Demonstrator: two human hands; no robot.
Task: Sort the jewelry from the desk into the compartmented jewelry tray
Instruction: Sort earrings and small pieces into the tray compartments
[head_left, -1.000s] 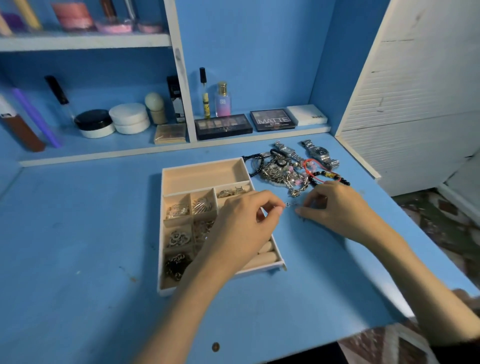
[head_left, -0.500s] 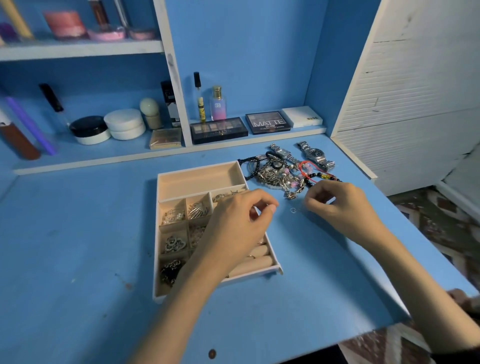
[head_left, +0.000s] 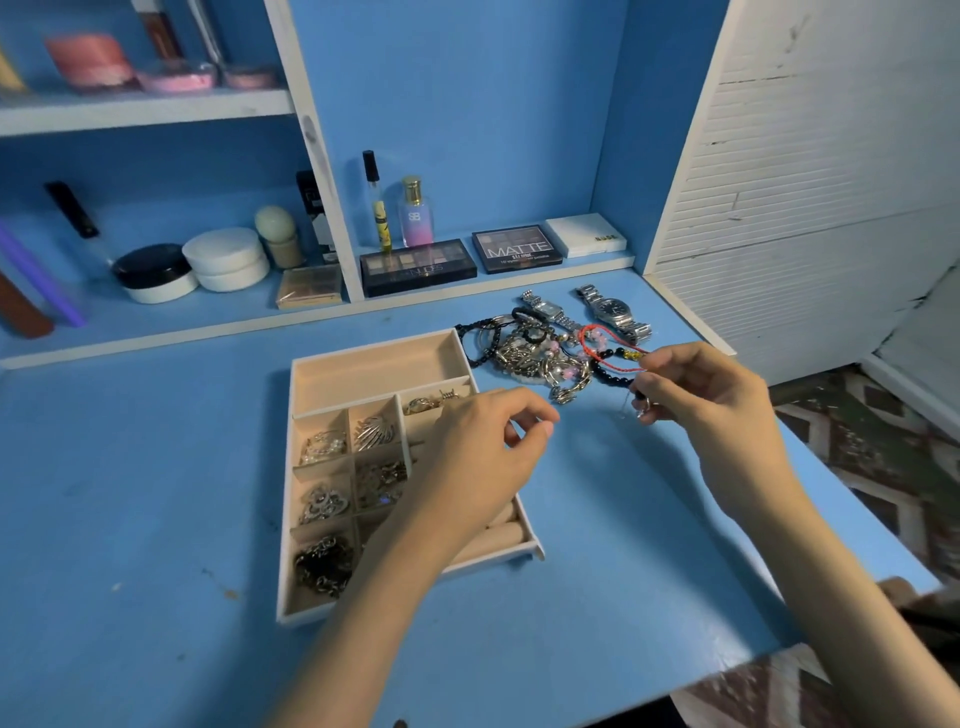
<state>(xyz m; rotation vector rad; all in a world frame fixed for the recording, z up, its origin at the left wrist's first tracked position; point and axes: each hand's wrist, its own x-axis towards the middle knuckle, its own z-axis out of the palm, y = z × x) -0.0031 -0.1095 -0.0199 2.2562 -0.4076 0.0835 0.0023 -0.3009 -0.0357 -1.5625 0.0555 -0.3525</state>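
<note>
A beige compartmented jewelry tray (head_left: 375, 347) lies on the blue desk, and several of its small compartments hold silver and dark pieces. The long back compartment is bare. A tangled jewelry pile (head_left: 524, 356) of bracelets and chains sits just right of the tray's back corner, with a red cord bracelet (head_left: 597, 347) and two silver watches (head_left: 615, 313) beside it. My left hand (head_left: 480, 452) hovers over the tray's right side with fingers loosely curled and nothing seen in them. My right hand (head_left: 711, 410) pinches a small ring (head_left: 642, 410) above the desk, next to the pile.
Behind the desk a low shelf holds eyeshadow palettes (head_left: 418, 266), a perfume bottle (head_left: 415, 213), cream jars (head_left: 226, 259) and a white box (head_left: 584, 235). A white slatted panel (head_left: 810, 171) stands at the right. The desk's right edge (head_left: 831, 499) drops to a patterned floor.
The small ring that lay on the desk between my hands is now pinched in my right hand, which has lifted. My left hand has let go and stayed over the tray.
</note>
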